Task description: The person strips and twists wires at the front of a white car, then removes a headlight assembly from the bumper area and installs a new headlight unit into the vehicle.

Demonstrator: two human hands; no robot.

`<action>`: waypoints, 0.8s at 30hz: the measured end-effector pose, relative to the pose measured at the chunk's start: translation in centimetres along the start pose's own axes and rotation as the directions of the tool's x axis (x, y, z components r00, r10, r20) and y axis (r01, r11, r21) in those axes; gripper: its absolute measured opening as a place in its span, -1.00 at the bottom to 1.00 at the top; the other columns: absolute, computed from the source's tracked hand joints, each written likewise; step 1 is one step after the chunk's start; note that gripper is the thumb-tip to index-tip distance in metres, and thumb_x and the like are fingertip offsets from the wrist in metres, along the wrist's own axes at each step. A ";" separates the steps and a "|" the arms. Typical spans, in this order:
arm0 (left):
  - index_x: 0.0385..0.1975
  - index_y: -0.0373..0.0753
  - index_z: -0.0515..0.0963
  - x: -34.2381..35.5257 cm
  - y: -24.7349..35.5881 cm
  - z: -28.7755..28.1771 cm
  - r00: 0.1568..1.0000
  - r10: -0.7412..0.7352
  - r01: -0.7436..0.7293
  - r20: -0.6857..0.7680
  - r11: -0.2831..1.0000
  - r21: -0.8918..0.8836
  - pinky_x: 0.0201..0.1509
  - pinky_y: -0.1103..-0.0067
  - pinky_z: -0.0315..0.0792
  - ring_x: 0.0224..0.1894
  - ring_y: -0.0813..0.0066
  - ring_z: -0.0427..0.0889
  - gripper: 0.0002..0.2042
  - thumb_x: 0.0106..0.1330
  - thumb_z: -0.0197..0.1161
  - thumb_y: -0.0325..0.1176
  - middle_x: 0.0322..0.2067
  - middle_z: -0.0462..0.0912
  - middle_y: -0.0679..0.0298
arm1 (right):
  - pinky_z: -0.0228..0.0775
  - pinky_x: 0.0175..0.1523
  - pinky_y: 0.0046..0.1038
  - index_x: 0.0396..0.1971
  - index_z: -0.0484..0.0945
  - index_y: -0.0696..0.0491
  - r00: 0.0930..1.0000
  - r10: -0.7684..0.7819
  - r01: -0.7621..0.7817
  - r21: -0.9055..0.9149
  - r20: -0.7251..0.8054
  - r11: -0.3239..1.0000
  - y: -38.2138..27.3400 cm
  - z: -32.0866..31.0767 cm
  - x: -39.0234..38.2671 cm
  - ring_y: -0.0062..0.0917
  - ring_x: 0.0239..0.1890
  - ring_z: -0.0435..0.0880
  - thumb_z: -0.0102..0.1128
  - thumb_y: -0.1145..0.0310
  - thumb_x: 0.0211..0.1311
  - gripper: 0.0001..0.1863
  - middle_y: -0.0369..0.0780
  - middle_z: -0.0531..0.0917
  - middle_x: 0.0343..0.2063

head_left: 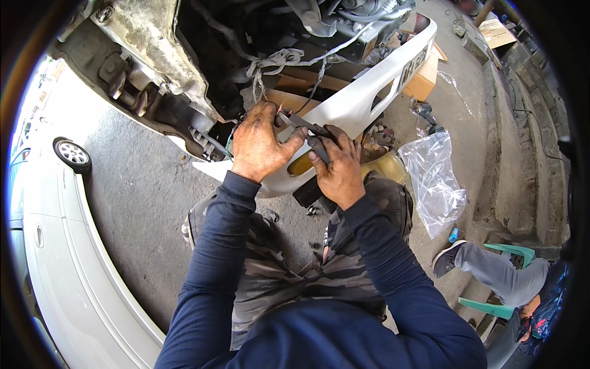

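Observation:
Both of my hands work close together above the inside of a white car bumper. My left hand is closed, its fingertips beside thin wires with a red end and its thumb against a dark elongated piece. My right hand grips that same piece from the other side, fingers curled over it and thumb pressed from below. Whether it is a tool or a part cannot be made out. Just beyond my fingers, a wiring harness wrapped in pale tape hangs from the open front of a vehicle.
Bare dirty metal of the vehicle juts out at upper left. A clear plastic bag and a cardboard box lie to the right, before concrete steps. A white car stands left. A seated person's leg reaches in at lower right.

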State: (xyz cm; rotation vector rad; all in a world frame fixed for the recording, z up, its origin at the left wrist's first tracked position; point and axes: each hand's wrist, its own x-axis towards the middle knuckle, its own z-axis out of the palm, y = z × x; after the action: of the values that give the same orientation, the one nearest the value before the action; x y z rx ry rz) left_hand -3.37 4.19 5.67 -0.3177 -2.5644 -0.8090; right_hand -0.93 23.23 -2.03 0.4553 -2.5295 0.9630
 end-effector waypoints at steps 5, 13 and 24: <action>-0.11 -0.40 0.55 0.0 -0.2 -0.3 0.997 0.057 -0.058 0.056 0.998 0.016 -0.06 0.26 0.53 -0.20 -0.05 0.65 -0.46 0.15 0.48 -0.02 -0.27 0.61 -0.01 | 0.03 0.37 0.37 0.08 0.60 0.11 0.999 -0.046 0.045 -0.058 -0.021 0.997 -0.1 0.0 0.2 0.03 0.29 0.39 0.32 0.16 0.32 -0.56 -0.02 0.43 0.23; -0.17 -0.35 0.57 -0.1 -1.2 -0.7 0.989 0.147 -0.146 0.024 0.989 -0.033 -0.12 0.24 0.56 -0.20 -0.02 0.69 -0.53 0.20 0.45 -0.03 -0.26 0.62 0.05 | 0.40 0.15 -0.03 -0.05 0.58 0.18 0.999 -0.026 0.027 -0.075 0.021 0.997 -0.8 -0.7 0.6 0.04 0.07 0.54 0.35 0.26 0.32 -0.65 0.02 0.49 0.03; -0.35 -0.30 0.51 0.0 -1.4 -0.6 0.995 0.093 -0.091 0.041 0.994 -0.058 -0.21 0.24 0.50 -0.30 0.03 0.64 -0.55 0.26 0.46 0.02 -0.38 0.57 0.14 | 0.52 -0.03 -0.13 -0.09 0.56 0.22 0.999 -0.011 0.015 0.084 -0.046 0.996 -0.9 -0.1 0.5 0.00 -0.10 0.64 0.32 0.27 0.37 -0.68 -0.01 0.56 -0.10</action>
State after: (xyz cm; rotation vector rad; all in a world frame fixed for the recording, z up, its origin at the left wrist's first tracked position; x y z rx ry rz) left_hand -3.65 2.72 5.46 -0.4720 -2.5498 -0.8493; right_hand -0.94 22.54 -1.22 0.4690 -2.4499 1.0664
